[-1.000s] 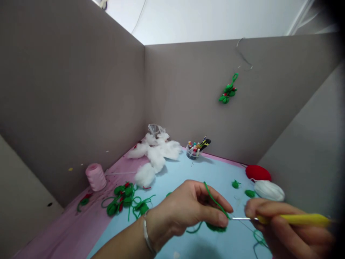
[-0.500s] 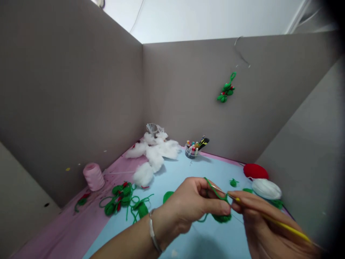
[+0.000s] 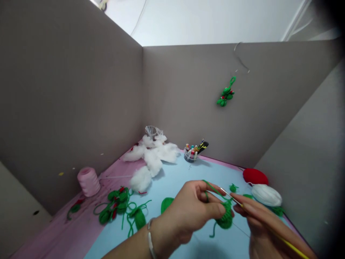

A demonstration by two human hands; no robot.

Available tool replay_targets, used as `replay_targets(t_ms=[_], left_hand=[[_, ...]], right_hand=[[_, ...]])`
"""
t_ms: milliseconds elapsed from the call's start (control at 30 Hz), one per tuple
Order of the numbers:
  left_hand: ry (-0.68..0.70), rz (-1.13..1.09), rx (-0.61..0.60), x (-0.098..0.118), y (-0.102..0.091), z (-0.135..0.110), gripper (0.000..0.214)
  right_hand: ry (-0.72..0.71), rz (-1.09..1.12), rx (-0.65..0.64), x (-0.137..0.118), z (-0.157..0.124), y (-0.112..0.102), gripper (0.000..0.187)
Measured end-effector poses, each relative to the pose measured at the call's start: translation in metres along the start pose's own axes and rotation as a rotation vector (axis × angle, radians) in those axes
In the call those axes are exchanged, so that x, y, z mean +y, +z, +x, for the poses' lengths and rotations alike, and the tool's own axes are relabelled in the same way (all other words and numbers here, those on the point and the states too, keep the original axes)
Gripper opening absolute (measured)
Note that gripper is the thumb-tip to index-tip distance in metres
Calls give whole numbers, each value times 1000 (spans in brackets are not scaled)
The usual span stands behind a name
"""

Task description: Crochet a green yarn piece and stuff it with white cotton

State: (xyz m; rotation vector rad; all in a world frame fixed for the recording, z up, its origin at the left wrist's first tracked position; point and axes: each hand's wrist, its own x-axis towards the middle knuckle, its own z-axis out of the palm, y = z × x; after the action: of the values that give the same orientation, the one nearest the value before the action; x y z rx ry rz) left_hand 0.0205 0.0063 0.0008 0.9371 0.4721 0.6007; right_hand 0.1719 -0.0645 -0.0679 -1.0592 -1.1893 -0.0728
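Between thumb and fingers, my left hand [image 3: 191, 208] pinches a small green crochet piece [image 3: 225, 216], and green yarn [image 3: 211, 186] runs over its raised index finger. A loose yarn tail hangs below the piece. My right hand [image 3: 265, 223] grips a crochet hook [image 3: 289, 247] with a yellow handle; its silver tip is at the yarn just above the piece. Behind my left wrist lies a round green piece [image 3: 167, 205], partly hidden by the hand. Further left are green pieces with trailing yarn ends [image 3: 139, 218] and a green-and-red cluster [image 3: 115, 204].
White stuffing [image 3: 153, 161] spreads over the back left of the blue table surface [image 3: 183, 176]. A pink thread cone [image 3: 88, 181] stands at left. Near the back wall is a cup of pens and a cutter [image 3: 191, 154]. Red yarn [image 3: 255, 176] and white yarn [image 3: 266, 195] lie at right.
The hook's tip has shifted up and left, standing clearer above the piece. The green piece has turned to show more of its stitched face, and its yarn tail now hangs free.
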Motion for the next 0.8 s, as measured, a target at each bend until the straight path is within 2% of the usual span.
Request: replay_targets(t_ms=[167, 300, 433, 567, 700, 800], left_hand=[[-57, 31, 78, -5, -1, -2, 39], [-85, 16, 81, -9, -2, -6, 38], [-32, -46, 136, -13, -2, -14, 35], [54, -59, 258, -15, 0, -19, 40], [71, -72, 257, -17, 2, -20, 25], [51, -66, 255, -17, 3, -21, 25]], right_hand=[[53, -31, 48, -7, 1, 4, 12], [91, -21, 32, -8, -1, 7, 12], [104, -14, 10, -9, -4, 9, 11], [112, 29, -12, -15, -7, 15, 13], [84, 40, -26, -15, -9, 19, 11], [43, 31, -103, -7, -8, 14, 11]])
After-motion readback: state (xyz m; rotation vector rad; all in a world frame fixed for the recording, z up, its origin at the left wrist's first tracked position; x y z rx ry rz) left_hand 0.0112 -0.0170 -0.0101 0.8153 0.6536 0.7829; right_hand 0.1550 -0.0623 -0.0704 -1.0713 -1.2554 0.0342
